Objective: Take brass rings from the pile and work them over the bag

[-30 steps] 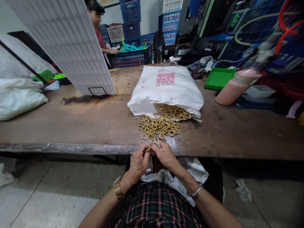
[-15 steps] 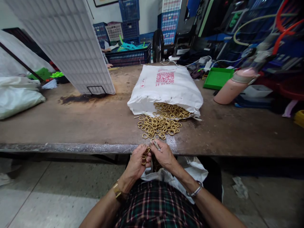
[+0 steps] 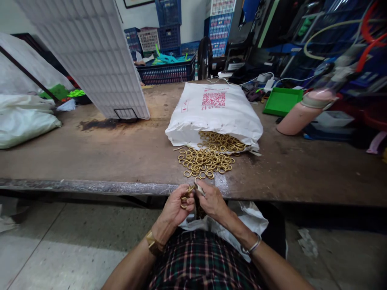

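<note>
My left hand [image 3: 178, 204] is closed round several brass-coloured rings [image 3: 184, 200], held just off the table's front edge. Close beside it, my right hand [image 3: 213, 200] grips a small pale tool [image 3: 200, 190] between thumb and fingers; its exact kind is too small to make out. The tool's tip is near a ring at the left fingertips, and I cannot tell if they touch. Just beyond both hands lies a loose pile of the same rings [image 3: 207, 160], spilling from the mouth of a white woven sack [image 3: 193, 117] with red print.
On the brown table [image 3: 121, 157] stand a tall white ribbed panel [image 3: 90, 52] at left, a green tray [image 3: 282, 101] and a pink bottle [image 3: 293, 114] at right. A dark crate [image 3: 169, 72] sits behind. White sheeting [image 3: 252, 213] lies over my lap.
The right hand has drawn slightly away from the left, and the tool has tilted. The whole view has shifted a little, so table things appear farther right.
</note>
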### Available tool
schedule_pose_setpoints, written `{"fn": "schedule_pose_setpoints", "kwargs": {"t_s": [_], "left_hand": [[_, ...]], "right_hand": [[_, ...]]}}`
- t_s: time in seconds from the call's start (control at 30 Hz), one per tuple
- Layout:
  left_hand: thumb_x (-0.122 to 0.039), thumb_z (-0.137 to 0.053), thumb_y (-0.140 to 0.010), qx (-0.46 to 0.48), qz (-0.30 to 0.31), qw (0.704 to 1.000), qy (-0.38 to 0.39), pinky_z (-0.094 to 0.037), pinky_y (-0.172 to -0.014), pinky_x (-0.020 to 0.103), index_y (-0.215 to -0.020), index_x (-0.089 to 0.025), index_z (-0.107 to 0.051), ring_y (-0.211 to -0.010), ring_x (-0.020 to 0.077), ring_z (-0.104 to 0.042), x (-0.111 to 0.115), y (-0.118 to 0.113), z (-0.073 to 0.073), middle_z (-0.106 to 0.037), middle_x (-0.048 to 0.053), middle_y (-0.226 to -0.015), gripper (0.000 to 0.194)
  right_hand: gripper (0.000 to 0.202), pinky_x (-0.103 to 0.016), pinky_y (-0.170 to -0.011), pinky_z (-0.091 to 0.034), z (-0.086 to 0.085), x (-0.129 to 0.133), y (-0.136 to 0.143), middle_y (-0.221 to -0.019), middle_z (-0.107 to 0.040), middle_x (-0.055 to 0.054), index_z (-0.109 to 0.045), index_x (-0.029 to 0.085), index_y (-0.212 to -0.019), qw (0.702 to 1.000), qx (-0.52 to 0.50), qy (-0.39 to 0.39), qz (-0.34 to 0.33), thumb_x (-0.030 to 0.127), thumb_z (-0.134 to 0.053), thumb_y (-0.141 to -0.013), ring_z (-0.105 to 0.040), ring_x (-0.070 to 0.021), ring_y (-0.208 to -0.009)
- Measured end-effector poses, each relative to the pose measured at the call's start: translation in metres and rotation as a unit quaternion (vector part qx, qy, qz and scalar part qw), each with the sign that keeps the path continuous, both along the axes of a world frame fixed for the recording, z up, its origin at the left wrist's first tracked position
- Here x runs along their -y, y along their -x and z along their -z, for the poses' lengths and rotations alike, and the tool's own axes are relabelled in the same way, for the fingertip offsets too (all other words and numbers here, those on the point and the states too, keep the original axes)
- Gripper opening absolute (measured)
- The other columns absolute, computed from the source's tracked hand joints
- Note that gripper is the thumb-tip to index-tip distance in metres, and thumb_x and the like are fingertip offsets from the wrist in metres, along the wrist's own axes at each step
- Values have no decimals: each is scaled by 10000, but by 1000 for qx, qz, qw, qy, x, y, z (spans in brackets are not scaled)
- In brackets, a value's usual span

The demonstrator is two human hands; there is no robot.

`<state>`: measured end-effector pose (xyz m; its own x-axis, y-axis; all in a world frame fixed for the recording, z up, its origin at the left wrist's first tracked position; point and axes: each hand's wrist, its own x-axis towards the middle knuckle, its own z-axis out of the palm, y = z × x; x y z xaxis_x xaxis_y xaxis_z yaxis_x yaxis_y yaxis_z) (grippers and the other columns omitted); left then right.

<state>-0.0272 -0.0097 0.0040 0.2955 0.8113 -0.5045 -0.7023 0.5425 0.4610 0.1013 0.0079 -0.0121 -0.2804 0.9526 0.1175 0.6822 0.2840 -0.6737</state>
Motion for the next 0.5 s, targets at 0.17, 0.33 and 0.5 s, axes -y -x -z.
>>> {"fn": "schedule_pose_setpoints", "kwargs": {"t_s": [0.17, 0.33, 0.5], "left_hand": [[-135, -641, -617, -10, -19, 1000, 6, -212, -358, 129, -737, -164, -453, -382, 32, -403, 0, 1, 1, -468, -52, -526, 226], [-146, -665, -610, -4, -35, 999, 20, -208, -354, 132, -725, -161, -454, -376, 31, -398, 0, 0, 2, -451, -64, -509, 241], [-132, -662, -609, 24, -35, 999, 30, -184, -342, 122, -672, -155, -426, -365, 20, -368, 1, -1, 2, -437, -65, -504, 246]], "right_hand": [[209, -216, -567, -317, 2, 5, 0, -721, -633, -28, -548, 188, -832, 997, 64, -15, -44, 100, -397, -717, -542, -134, -634], [222, -227, -576, -313, -1, 7, 1, -806, -653, -48, -548, 177, -863, 992, 114, -7, -54, 92, -398, -722, -564, -146, -683], [249, -229, -600, -322, -4, 9, 2, -849, -654, -40, -545, 183, -887, 990, 134, 11, -47, 81, -400, -712, -573, -146, -731]]}}
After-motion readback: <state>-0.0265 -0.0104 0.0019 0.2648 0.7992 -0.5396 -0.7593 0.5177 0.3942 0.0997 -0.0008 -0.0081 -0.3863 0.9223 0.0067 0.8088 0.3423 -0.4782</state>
